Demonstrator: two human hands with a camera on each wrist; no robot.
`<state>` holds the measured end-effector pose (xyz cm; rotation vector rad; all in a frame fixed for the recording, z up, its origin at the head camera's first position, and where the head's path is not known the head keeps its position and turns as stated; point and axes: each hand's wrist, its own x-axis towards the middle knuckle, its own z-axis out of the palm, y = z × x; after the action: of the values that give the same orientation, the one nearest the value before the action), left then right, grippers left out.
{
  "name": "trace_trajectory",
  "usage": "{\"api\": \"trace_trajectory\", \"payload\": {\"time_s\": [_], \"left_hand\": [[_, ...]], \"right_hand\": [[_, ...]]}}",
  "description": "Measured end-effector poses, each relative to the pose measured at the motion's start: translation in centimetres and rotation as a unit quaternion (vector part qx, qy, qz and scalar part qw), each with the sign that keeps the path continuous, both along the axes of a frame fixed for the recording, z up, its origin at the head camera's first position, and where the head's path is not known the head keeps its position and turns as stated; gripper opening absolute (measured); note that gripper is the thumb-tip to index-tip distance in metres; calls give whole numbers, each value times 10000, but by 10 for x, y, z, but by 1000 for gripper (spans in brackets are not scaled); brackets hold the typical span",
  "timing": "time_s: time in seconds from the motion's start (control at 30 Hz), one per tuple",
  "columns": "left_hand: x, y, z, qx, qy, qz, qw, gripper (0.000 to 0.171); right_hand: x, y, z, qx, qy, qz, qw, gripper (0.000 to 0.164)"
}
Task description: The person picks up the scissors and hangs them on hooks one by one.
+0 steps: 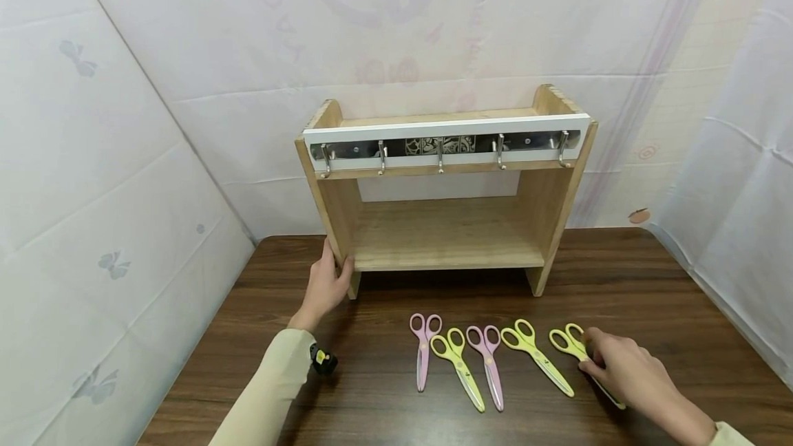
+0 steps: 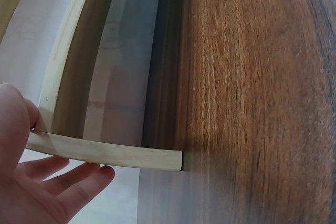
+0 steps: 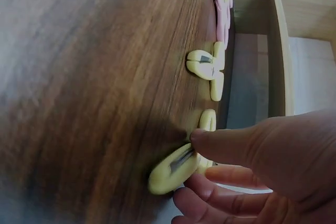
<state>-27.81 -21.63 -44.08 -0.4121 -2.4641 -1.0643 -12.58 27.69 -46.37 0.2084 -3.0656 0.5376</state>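
Observation:
A wooden shelf (image 1: 449, 232) stands at the back of the table. My left hand (image 1: 325, 284) grips the lower front edge of its left side panel (image 2: 110, 151), with the thumb inside and the fingers outside, in the left wrist view. My right hand (image 1: 635, 372) pinches the rightmost yellow scissors (image 1: 565, 340) near the pivot; part of them is hidden beneath the hand. In the right wrist view, the thumb and fingers lie on either side of those scissors (image 3: 169, 176). Just left of them lie other yellow scissors (image 1: 535, 353), handles toward the shelf.
Farther left in the row are pink scissors (image 1: 489, 363), yellow scissors (image 1: 461, 370) and more pink scissors (image 1: 423, 349). Several metal hooks (image 1: 440, 155) stick out from the shelf's white front rail (image 1: 372, 133). Patterned cloth (image 1: 248, 33) hangs behind and beside the dark wooden table (image 1: 365, 405).

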Motion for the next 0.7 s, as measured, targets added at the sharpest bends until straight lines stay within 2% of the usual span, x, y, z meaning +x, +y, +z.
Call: {"api": "trace_trajectory", "payload": {"time_s": [0.1, 0.53, 0.7], "left_hand": [[0, 0, 0, 33, -32, -48, 10000, 53], [1, 0, 2, 82, -107, -116, 9998, 54], [2, 0, 2, 67, -168, -145, 9997, 57]], "right_hand": [[-2, 1, 1, -18, -6, -77, 10000, 29], [-5, 1, 0, -4, -159, -73, 9998, 30], [-4, 0, -1, -18, -52, -3, 10000, 29]]}}
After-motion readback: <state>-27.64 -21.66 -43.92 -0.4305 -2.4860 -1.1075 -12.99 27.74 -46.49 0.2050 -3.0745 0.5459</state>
